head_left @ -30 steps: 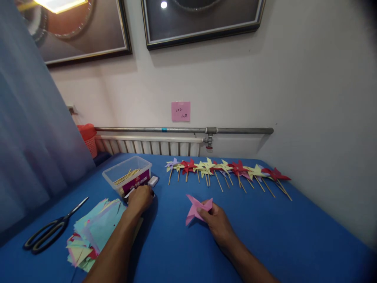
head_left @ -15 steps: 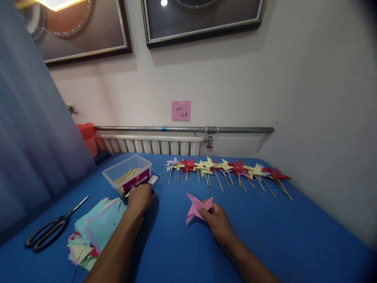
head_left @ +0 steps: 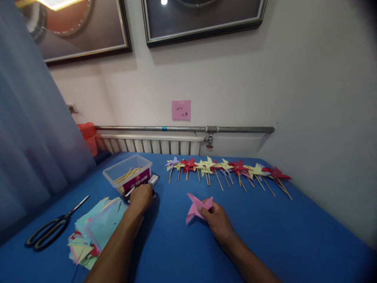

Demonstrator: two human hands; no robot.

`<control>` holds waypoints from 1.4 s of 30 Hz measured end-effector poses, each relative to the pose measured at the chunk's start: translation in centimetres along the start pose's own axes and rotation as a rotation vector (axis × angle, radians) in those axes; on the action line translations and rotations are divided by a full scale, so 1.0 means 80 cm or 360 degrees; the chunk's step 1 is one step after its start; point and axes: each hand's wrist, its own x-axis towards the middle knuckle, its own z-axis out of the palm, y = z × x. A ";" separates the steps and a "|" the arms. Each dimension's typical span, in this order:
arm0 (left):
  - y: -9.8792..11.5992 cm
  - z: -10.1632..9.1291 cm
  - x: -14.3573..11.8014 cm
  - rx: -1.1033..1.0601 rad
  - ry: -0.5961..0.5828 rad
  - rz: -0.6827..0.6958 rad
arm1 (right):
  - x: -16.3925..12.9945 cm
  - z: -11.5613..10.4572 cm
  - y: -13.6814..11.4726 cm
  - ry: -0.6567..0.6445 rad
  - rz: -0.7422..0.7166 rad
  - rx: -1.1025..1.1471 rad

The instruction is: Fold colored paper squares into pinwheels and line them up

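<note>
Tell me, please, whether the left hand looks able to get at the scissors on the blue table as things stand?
Probably yes. The scissors lie in the open on the table, further left than the left hand, with only the flat stack of paper squares between them. The hand rests by the clear box and seems to cover something small.

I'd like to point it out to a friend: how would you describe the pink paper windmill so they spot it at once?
Start at the blue table and the row of finished pinwheels along its far edge. Nearer the person, the right hand pinches the pink pinwheel. Unlike those in the row, it lies alone and shows no wooden stick.
</note>
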 end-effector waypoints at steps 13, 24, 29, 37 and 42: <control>0.006 -0.012 -0.006 -0.0141 0.0249 -0.0071 | 0.001 -0.001 0.003 -0.0002 -0.0025 -0.0036; 0.047 0.018 -0.014 -0.0619 -0.0089 0.0461 | 0.012 -0.001 0.018 0.0009 -0.0018 -0.0032; 0.030 0.010 -0.004 -0.0706 -0.0050 0.0412 | 0.004 0.001 0.006 -0.0002 0.0012 0.0013; 0.024 0.004 -0.009 -0.0759 -0.0250 0.0511 | 0.001 0.000 0.001 -0.0011 -0.0022 -0.0043; 0.028 0.013 -0.010 -0.0745 -0.0268 0.0557 | 0.001 0.000 0.003 -0.0014 -0.0013 -0.0021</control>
